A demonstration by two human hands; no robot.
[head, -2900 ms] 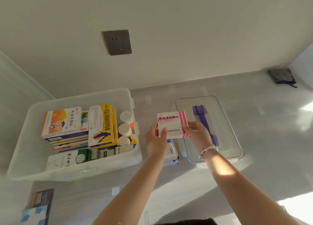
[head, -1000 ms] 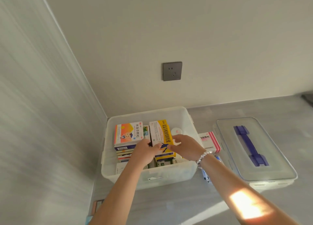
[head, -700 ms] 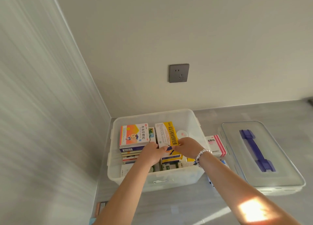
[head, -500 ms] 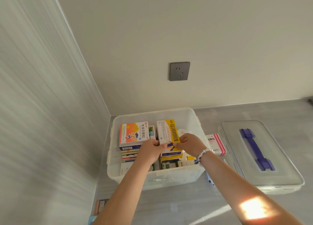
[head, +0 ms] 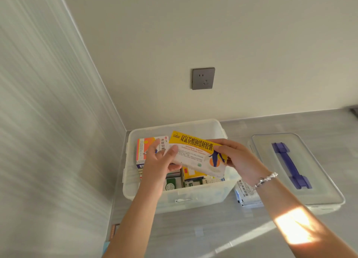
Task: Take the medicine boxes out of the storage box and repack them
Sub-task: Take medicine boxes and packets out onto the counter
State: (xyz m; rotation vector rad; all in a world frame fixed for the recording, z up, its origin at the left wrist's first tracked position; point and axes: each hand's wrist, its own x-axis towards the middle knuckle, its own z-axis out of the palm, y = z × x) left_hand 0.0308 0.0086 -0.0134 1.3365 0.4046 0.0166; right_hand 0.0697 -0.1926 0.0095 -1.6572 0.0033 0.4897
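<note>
Step in hand: you were lifting the yellow-and-white medicine box clear of the storage box.
Left hand: your grip had the box's left end, thumb over the printed face, fingers behind.
Right hand: your grip was curled round the right end.
Where the box was: held tilted above the storage box's open top, touching nothing inside.
Doing it well: you needed to keep it level, carry it over the right rim, and set it on the desk beside the white packet.
Storage box contents: an orange-and-white box on a stack at left, more cartons below.
Lid: it lay on the desk at right, holding nothing.
</note>
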